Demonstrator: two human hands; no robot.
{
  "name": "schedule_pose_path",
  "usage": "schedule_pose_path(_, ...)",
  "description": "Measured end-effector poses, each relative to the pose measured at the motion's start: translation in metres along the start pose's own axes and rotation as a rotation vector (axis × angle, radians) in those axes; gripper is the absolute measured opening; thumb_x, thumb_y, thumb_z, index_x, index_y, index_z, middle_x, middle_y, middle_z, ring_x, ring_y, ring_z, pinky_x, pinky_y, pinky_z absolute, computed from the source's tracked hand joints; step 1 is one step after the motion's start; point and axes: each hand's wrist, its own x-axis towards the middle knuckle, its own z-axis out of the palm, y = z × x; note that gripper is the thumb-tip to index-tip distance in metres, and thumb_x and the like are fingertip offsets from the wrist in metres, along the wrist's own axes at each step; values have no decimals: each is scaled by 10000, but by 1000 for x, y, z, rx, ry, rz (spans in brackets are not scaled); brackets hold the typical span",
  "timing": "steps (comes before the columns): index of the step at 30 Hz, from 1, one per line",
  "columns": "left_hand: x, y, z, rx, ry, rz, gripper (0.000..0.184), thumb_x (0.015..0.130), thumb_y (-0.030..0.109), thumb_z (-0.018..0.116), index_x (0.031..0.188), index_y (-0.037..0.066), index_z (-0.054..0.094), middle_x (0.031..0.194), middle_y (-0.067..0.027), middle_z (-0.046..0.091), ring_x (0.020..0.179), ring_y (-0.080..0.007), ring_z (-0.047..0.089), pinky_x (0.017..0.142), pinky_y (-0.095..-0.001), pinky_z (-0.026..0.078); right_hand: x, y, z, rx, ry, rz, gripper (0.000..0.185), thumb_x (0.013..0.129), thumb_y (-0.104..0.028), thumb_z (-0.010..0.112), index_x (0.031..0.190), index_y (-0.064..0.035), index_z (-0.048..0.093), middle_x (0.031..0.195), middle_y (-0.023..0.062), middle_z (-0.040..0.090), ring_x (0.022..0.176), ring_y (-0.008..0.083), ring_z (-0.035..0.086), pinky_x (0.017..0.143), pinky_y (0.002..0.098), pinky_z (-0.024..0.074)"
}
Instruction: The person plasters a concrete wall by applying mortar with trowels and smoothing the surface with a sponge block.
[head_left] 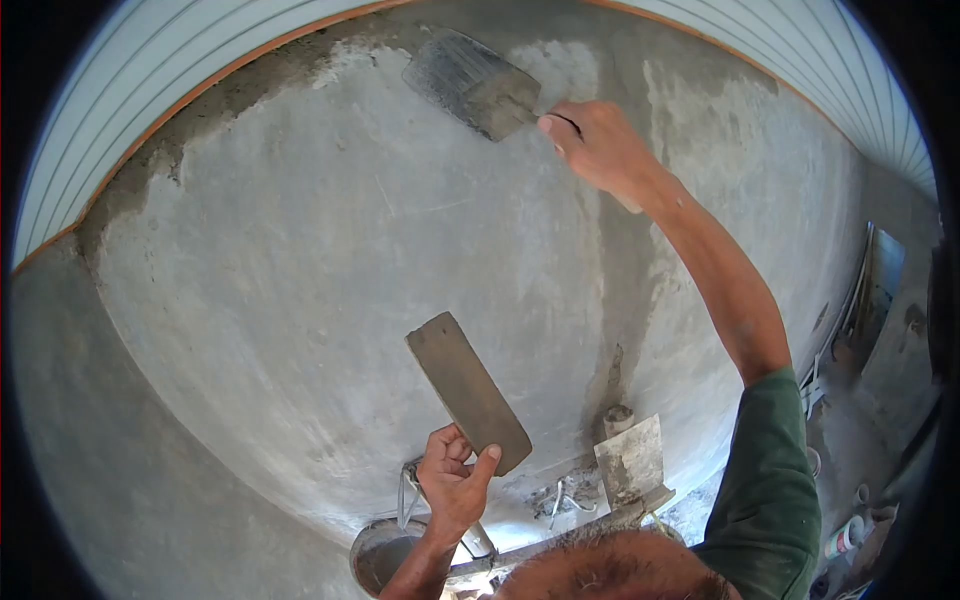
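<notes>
High on the grey plastered wall (330, 230), my right hand (600, 150) is closed round the handle of a trowel (475, 85). The trowel's wide blade lies against the wall near its upper edge, with some wet plaster on it. Lower down, my left hand (455, 480) grips the bottom end of a flat rectangular board (470, 395) between thumb and fingers. The board is tilted, its top end leaning to the left, and it is coated grey. A darker damp strip runs down the wall to the right of the board.
A bucket (372, 560) holding grey material is at the bottom, left of a horizontal bar. A mortar-stained square plate (632, 462) stands at the lower right, near white cables (562, 500). White ceiling panels (130, 110) border the wall top. Containers (845, 537) lie at the far right.
</notes>
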Motion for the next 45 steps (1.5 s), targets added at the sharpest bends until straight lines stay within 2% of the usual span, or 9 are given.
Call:
schedule_pose_path(6, -16, 1, -24, 107, 84, -3, 406, 866, -80, 703, 1217, -88, 499, 1145, -193, 667, 1053, -216, 657, 910, -306, 516, -155, 40, 2, 81, -97, 200, 324, 1013, -251, 553, 822, 5, 605, 662, 49, 543, 537, 118, 456, 513, 301, 386)
schedule_pose_path(11, -35, -21, -44, 117, 53, -154, 412, 853, -66, 705, 1220, -84, 519, 1102, -193, 695, 995, -195, 676, 920, -304, 514, -376, 37, -39, 367, -640, 846, 279, 1000, -205, 567, 820, -4, 636, 573, 24, 533, 518, 94, 518, 490, 287, 416)
schedule_pose_path(14, -40, -39, -45, 220, -48, -273, 408, 877, -40, 713, 1232, -71, 513, 1147, -188, 676, 1082, -218, 653, 937, -320, 520, -484, 42, -69, 134, -991, 877, 279, 905, -246, 603, 834, 6, 699, 759, 230, 666, 710, 350, 658, 701, 448, 516)
schedule_pose_path(17, -41, -61, -33, 192, -182, -376, 428, 873, -28, 727, 1244, -61, 515, 1148, -185, 677, 1101, -226, 649, 912, -310, 534, -512, 21, -74, -226, -1509, 1133, 261, 807, -182, 614, 944, -8, 753, 935, 208, 732, 915, 373, 715, 803, 446, 581)
schedule_pose_path(28, -37, -130, 35, -40, -509, -736, 380, 871, -2, 697, 1220, -39, 553, 1081, -124, 698, 924, -161, 676, 768, -291, 556, -687, 60, 30, -258, -1810, 888, 290, 773, -164, 667, 1044, -141, 769, 1048, 69, 757, 1019, 266, 723, 799, 400, 590)
schedule_pose_path(36, -30, -134, 36, -227, -463, -891, 441, 855, -78, 641, 1277, -43, 516, 1167, -199, 688, 1059, -244, 695, 935, -358, 560, -594, 58, 25, -254, -915, 1173, 377, 796, -289, 768, 1032, 2, 725, 1097, 220, 711, 1039, 327, 703, 855, 416, 567)
schedule_pose_path(38, -28, -141, 40, -335, -494, -903, 475, 856, -81, 636, 1311, -45, 502, 1185, -205, 681, 1065, -255, 696, 942, -369, 563, -545, 48, 32, 288, -228, 1137, 382, 906, -295, 713, 1120, 22, 702, 1088, 214, 716, 1013, 326, 706, 871, 402, 559)
schedule_pose_path(40, -26, -141, 54, -393, -547, -899, 470, 864, -62, 645, 1312, -40, 506, 1193, -189, 679, 1066, -235, 690, 932, -355, 560, -483, 34, 35, 953, -3, 1218, 446, 1002, -333, 612, 1270, 24, 611, 1230, 186, 664, 1145, 285, 644, 948, 395, 522)
schedule_pose_path(45, -18, -136, 77, -529, -687, -868, 476, 875, -42, 650, 1328, -35, 506, 1216, -168, 672, 1071, -211, 683, 924, -328, 550, -420, 33, 81, 1576, 90, 986, 525, 1020, -352, 589, 1388, 8, 485, 1296, 193, 619, 1227, 262, 596, 1023, 427, 485)
